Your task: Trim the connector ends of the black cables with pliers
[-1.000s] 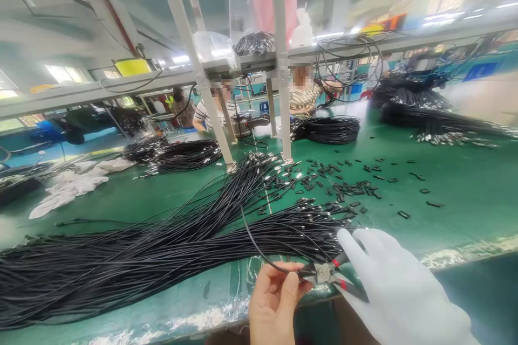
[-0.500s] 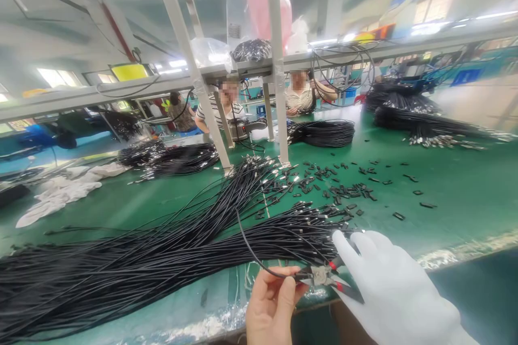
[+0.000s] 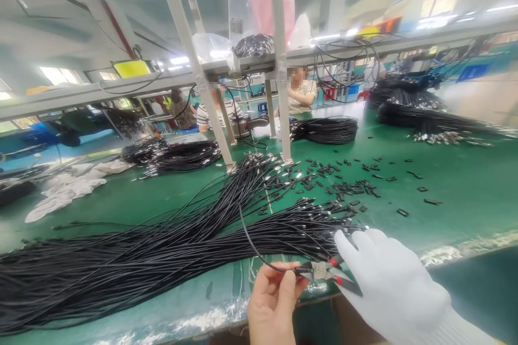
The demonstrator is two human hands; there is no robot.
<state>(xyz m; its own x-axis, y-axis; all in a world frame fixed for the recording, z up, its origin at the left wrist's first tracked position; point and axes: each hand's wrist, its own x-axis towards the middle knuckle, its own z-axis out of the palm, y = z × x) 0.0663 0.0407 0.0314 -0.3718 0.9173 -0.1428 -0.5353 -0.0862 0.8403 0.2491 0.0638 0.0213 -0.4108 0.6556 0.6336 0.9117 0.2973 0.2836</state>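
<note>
Between the thumb and fingers of my bare left hand (image 3: 273,302), a single black cable (image 3: 254,245) is pinched near its end. My right hand (image 3: 392,280), in a white glove, grips a pair of cutting pliers (image 3: 321,270) by its dark handles with red bands. The plier jaws point left and meet the cable end just past my left fingertips; the exact contact is small and partly hidden. Right behind my hands lies a thick bundle of black cables (image 3: 194,248), its metal-tipped ends fanned out to the right.
Small black plastic pieces (image 3: 352,188) are scattered over the green table (image 3: 465,172). Coiled cables (image 3: 326,130) sit farther back beside a grey shelf post (image 3: 284,91). White gloves (image 3: 67,194) lie at left. Two people (image 3: 300,91) in striped tops work across the table.
Both hands and the pliers keep nearly the same pose at the cable end. The view has shifted slightly. A person across the table has lowered an outstretched arm.
</note>
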